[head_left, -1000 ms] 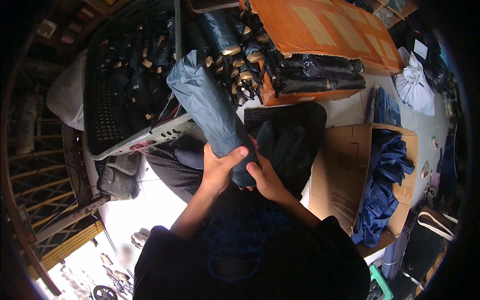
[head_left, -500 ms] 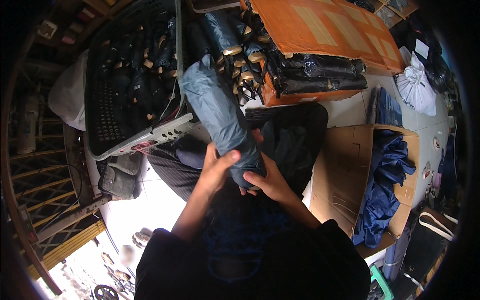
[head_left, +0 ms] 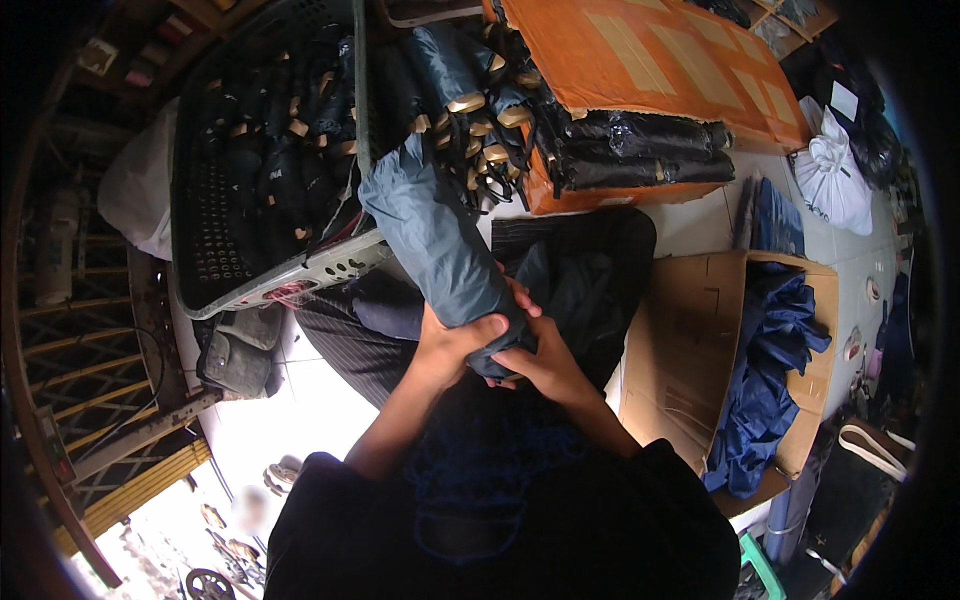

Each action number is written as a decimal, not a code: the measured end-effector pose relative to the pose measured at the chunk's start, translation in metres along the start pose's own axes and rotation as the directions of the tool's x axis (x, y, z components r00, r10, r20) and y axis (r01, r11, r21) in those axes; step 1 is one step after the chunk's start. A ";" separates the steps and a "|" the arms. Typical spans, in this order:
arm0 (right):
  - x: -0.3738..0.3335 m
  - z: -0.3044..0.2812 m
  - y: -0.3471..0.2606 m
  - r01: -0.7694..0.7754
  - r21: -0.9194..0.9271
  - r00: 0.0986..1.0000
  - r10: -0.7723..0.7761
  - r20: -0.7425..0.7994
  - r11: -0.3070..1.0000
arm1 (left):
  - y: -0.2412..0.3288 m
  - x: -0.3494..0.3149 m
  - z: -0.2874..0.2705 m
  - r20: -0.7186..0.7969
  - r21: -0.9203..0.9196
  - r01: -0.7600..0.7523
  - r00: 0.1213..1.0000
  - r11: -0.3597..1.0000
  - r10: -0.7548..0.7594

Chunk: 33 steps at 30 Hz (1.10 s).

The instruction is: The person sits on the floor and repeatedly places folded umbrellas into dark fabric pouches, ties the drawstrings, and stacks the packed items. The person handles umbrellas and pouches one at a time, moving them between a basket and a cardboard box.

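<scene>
Head view: both hands meet at the lower end of a folded dark blue-grey umbrella (head_left: 435,235), which slants up and to the left from the person's lap toward the grey plastic crate (head_left: 215,215). The left hand (head_left: 455,345) wraps the umbrella from the left, fingers curled around the fabric and thumb lying across it. The right hand (head_left: 540,365) cups the bottom end from the right, fingers pressed together against the bunched cloth; the fingertips themselves are hidden behind the fabric.

Step in hand, as judged: the canopy is being gathered and held tight around the shaft at its lower end, with the upper part already rolled fairly smooth.

Next move, as judged: it calls for a steady grip with one hand so the folds do not slip, while the other hand works around the loose cloth at the bottom.

Surroundings: the crate holds many folded dark umbrellas with tan handles. An orange cardboard box (head_left: 640,60) lies beyond, more umbrellas (head_left: 640,150) stacked under its edge. An open brown carton (head_left: 690,340) at the right holds loose blue fabric (head_left: 775,370).
</scene>
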State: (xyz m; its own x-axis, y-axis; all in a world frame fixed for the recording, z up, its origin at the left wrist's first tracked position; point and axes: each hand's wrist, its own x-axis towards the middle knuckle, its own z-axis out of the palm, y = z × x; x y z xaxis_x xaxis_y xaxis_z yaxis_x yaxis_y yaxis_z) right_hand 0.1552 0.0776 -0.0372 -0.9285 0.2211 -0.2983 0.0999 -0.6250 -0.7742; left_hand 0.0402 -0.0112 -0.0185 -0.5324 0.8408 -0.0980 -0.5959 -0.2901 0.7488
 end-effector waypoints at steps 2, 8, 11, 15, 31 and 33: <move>0.001 -0.001 -0.005 0.001 0.176 0.996 -0.017 0.087 0.984 | 0.011 0.005 0.003 -0.058 -0.048 0.023 0.998 0.999 -0.026; 0.005 0.022 -0.002 0.097 0.018 0.983 -0.093 -0.156 0.995 | 0.015 0.009 0.002 -0.079 -0.029 -0.034 0.996 0.999 0.032; 0.004 0.026 -0.004 0.035 0.025 0.962 -0.027 -0.272 0.999 | -0.003 -0.005 0.001 -0.096 -0.086 0.034 0.994 0.996 -0.043; 0.008 0.019 0.008 0.081 0.049 0.958 -0.064 -0.279 0.996 | -0.014 -0.005 -0.003 -0.153 -0.047 0.038 0.987 0.998 -0.044; 0.007 0.018 0.011 -0.021 -0.025 0.961 0.014 -0.277 0.999 | -0.031 -0.005 -0.013 -0.136 0.119 0.201 0.973 0.972 -0.185; 0.007 0.009 0.016 -0.050 -0.048 0.981 0.040 -0.189 0.998 | -0.025 -0.003 -0.017 -0.051 0.090 0.179 0.983 0.980 -0.175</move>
State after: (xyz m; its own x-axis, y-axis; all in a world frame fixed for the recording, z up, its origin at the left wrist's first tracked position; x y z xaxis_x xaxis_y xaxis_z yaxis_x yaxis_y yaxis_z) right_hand 0.1473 0.0626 -0.0469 -0.8393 0.3333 -0.4295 0.1632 -0.5990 -0.7839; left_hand 0.0465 -0.0147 -0.0484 -0.4501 0.8540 -0.2610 -0.6248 -0.0923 0.7753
